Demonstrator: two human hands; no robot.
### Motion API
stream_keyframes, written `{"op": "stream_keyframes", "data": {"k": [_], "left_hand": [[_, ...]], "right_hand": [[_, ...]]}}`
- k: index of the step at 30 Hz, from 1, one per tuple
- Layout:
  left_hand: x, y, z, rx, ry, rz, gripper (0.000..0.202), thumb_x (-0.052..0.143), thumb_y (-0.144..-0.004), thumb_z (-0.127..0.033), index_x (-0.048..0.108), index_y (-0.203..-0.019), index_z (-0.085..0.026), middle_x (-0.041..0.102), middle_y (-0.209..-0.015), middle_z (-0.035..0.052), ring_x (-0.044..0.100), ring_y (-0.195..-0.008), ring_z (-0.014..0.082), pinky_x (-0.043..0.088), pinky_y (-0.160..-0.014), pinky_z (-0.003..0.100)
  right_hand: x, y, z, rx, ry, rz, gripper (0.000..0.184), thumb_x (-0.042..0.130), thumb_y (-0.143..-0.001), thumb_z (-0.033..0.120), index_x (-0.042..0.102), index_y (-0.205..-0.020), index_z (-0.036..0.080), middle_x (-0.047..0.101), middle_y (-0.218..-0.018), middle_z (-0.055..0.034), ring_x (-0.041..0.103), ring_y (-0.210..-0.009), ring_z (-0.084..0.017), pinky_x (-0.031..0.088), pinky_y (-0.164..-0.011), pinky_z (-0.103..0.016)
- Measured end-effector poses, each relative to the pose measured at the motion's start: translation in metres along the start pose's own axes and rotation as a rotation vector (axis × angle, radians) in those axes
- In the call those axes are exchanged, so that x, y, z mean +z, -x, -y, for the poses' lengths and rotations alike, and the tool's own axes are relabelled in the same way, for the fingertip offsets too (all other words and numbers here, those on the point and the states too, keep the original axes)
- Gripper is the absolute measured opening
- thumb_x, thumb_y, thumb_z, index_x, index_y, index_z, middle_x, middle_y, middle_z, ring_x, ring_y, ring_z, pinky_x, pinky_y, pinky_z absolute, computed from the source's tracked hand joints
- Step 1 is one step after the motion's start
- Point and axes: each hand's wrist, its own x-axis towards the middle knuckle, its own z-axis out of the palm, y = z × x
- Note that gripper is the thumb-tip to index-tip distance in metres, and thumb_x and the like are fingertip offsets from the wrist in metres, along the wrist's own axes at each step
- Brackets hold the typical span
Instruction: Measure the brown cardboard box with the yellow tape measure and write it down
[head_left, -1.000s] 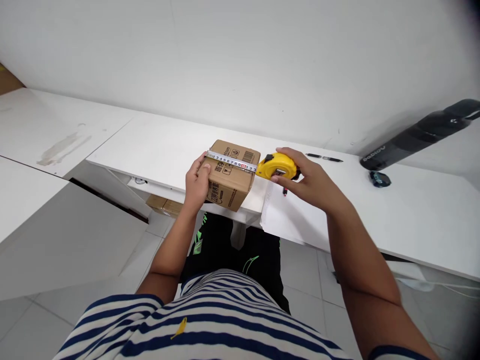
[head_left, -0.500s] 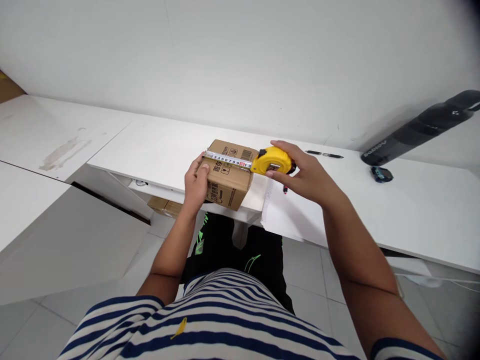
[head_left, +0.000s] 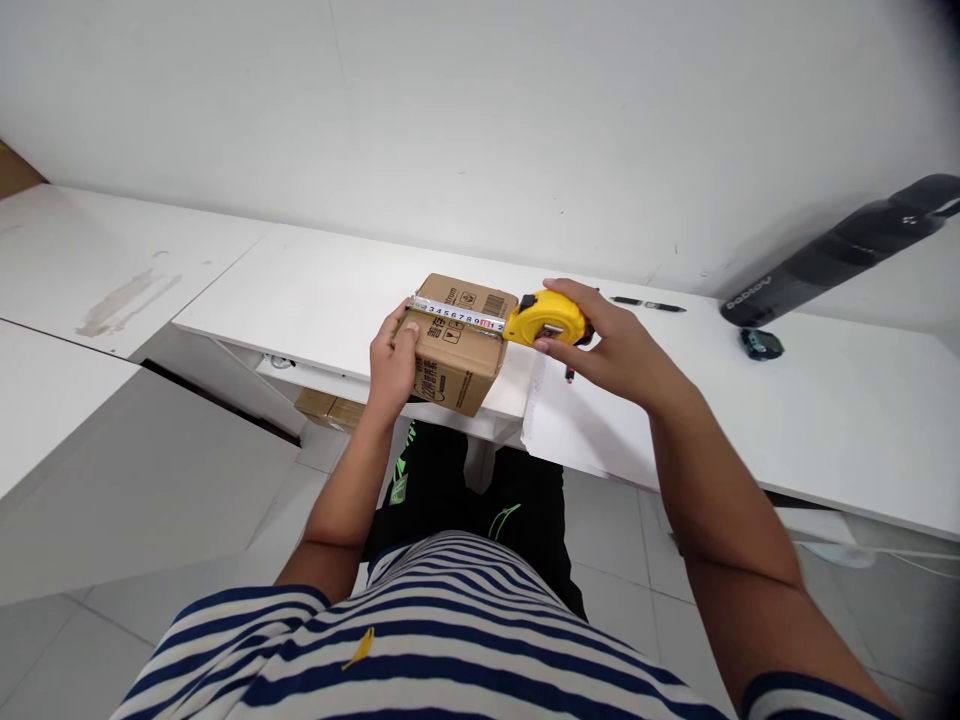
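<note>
A brown cardboard box (head_left: 459,375) with black print is at the front edge of the white desk. My left hand (head_left: 393,362) grips its left side, fingers at the top edge and thumb on the top face, close to the end of the tape blade. Across the box top runs the pulled-out blade (head_left: 454,315), its numbers facing up. My right hand (head_left: 611,345) is closed around the yellow tape measure (head_left: 546,318), whose mouth sits at the box's right edge.
White paper (head_left: 577,430) lies right of the box, with a red-tipped pen (head_left: 570,375) partly hidden under my right hand. Farther right are a black pen (head_left: 649,304), a dark watch-like item (head_left: 761,344) and a black bottle-like cylinder (head_left: 832,250) by the wall.
Almost nothing differs. The tape measure and my right hand have shifted very slightly to the right, and the whole view has moved a little.
</note>
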Motion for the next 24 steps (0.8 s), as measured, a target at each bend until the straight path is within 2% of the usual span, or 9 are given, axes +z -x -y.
{"op": "stream_keyframes", "data": {"k": [8, 24], "left_hand": [[0.0010, -0.0006, -0.0018, -0.016, -0.001, 0.006, 0.040, 0.063, -0.088, -0.034, 0.072, -0.126, -0.026, 0.070, -0.137, 0.0048, 0.061, -0.132, 0.0253, 0.047, -0.115, 0.041], [0.0009, 0.0000, -0.0028, -0.005, -0.008, 0.015, 0.040, 0.061, -0.089, -0.033, 0.072, -0.126, -0.026, 0.071, -0.136, 0.0043, 0.061, -0.131, 0.0255, 0.045, -0.116, 0.041]], "right_hand": [[-0.0014, 0.0023, -0.0006, -0.009, 0.011, -0.008, 0.068, 0.064, -0.089, 0.060, 0.049, -0.150, 0.034, 0.060, -0.147, -0.0091, 0.066, -0.119, -0.035, 0.059, -0.092, -0.051], [-0.0013, 0.0045, -0.0028, 0.033, 0.040, 0.011, 0.071, 0.062, -0.089, 0.062, 0.045, -0.153, 0.036, 0.056, -0.151, -0.0093, 0.065, -0.118, -0.035, 0.059, -0.089, -0.051]]}}
